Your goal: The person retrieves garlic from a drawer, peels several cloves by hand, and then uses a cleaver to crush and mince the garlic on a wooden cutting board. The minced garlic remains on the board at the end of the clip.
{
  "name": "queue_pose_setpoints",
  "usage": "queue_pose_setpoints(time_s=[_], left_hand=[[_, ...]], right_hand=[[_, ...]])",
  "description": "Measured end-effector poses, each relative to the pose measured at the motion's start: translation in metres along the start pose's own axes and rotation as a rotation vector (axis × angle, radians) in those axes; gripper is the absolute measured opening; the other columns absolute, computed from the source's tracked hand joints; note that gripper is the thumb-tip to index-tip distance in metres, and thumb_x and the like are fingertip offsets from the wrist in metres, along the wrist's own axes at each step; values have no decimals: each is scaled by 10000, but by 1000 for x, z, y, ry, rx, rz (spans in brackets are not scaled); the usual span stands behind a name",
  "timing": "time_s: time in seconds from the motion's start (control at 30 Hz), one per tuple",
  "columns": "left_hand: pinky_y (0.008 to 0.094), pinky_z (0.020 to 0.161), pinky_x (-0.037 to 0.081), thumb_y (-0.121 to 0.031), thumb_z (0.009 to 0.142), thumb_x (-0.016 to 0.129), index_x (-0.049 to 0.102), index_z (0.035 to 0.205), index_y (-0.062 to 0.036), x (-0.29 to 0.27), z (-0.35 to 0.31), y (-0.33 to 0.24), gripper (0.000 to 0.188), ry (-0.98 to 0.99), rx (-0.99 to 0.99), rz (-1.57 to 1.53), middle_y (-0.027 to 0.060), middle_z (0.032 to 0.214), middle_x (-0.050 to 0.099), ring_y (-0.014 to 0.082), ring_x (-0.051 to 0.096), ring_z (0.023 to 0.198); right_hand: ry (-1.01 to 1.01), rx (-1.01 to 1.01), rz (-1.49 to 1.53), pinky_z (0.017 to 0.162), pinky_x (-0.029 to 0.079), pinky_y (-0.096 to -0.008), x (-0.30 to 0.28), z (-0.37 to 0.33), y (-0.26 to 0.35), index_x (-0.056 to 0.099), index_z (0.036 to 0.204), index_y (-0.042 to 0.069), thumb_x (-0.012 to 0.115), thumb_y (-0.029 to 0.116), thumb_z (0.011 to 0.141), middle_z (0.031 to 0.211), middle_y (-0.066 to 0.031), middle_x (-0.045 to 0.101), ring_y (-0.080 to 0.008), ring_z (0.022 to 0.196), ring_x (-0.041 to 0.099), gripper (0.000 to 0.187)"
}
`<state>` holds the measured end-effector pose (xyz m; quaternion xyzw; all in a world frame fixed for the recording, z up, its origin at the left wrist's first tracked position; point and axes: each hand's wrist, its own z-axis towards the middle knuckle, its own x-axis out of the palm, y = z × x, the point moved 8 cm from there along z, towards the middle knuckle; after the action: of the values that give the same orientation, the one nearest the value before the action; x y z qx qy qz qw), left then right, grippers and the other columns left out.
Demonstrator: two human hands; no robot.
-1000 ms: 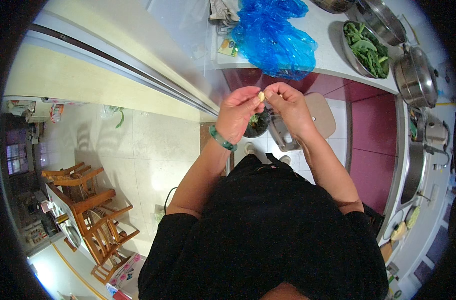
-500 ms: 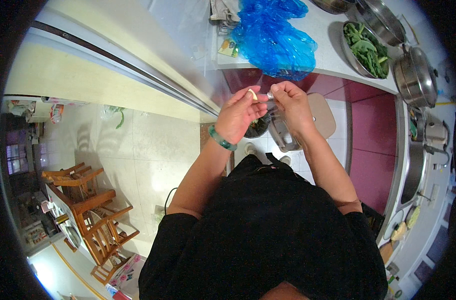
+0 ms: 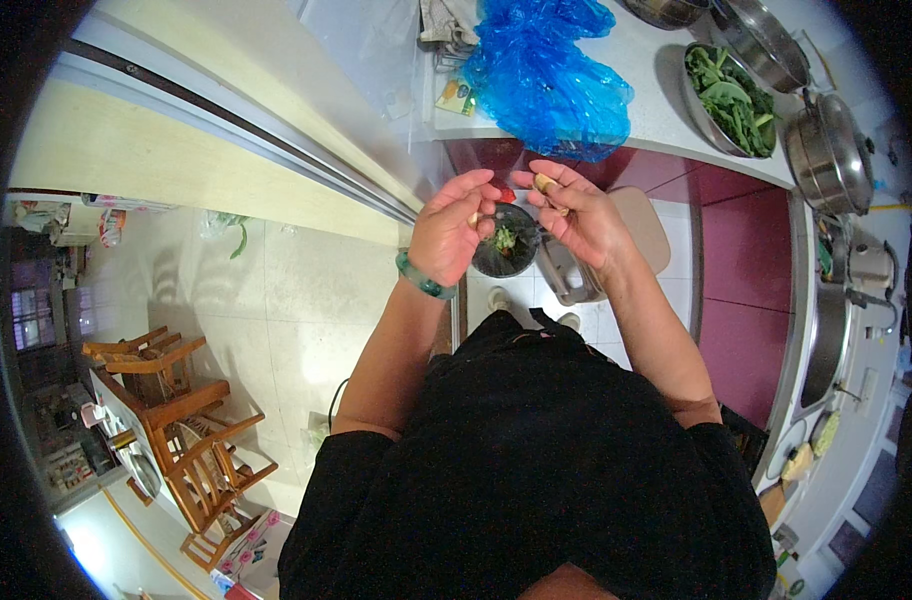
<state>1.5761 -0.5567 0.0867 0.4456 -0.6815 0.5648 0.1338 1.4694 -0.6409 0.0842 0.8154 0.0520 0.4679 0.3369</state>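
My left hand, a green bangle at its wrist, has its thumb and fingers pinched on a small pale piece, mostly hidden by the fingers. Across from it, my right hand grips a small tan, clove-like piece between thumb and fingers. The two hands are apart, both above the floor in front of the counter. Below and between them stands a dark round bin with green scraps inside. A small red thing shows at the bin's far rim; its kind is unclear.
A crumpled blue plastic bag hangs over the edge of the white counter. A metal bowl of leafy greens and a lidded pot stand to the right. A beige lidded container sits beside the bin. Wooden chairs are at the left.
My hands have moved apart, uncovering more of the bin. The pale piece has slipped lower in my left fingers, and a tan piece now shows in my right hand.
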Motion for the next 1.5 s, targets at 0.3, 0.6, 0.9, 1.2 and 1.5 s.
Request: queue_pose_setpoints(time_s=[0.3, 0.6, 0.9, 1.2, 1.5], left_hand=[[177, 638, 409, -90, 841, 572, 602, 1013, -30, 12, -5, -10, 184, -79, 150, 370, 24, 830, 580, 71, 512, 707], [200, 671, 428, -43, 778, 642, 618, 1035, -21, 31, -5, -18, 260, 28, 362, 649, 16, 822, 557, 84, 525, 745], [203, 592, 421, -80, 787, 636, 635, 989, -53, 44, -15, -30, 203, -16, 599, 978, 19, 809, 573, 75, 517, 676], [316, 567, 472, -74, 734, 642, 623, 930, -75, 63, -27, -40, 196, -72, 935, 1325, 96, 788, 620, 257, 605, 678], [326, 612, 484, -77, 740, 631, 627, 928, -59, 65, -28, -35, 189, -74, 974, 1456, 111, 819, 629, 263, 611, 715]], right_hand=[[39, -110, -222, 519, 348, -169, 14, -7, 6, 527, 1038, 36, 541, 117, 865, 941, -58, 592, -66, 668, 487, 192], [19, -131, -295, 539, 343, -172, 25, -11, 10, 554, 988, 42, 531, 103, 869, 862, 2, 576, -50, 661, 472, 136], [-143, -150, -415, 509, 325, -176, 10, -10, 10, 563, 913, 65, 573, 151, 850, 739, 31, 565, -37, 589, 442, 107], [-193, -181, -560, 498, 295, -168, 21, -18, 21, 621, 870, 49, 572, 110, 845, 693, 49, 539, -20, 565, 405, 82], [-203, -279, -686, 554, 386, -184, 16, -15, 22, 626, 876, 6, 566, 88, 843, 729, 7, 596, -37, 629, 488, 107]])
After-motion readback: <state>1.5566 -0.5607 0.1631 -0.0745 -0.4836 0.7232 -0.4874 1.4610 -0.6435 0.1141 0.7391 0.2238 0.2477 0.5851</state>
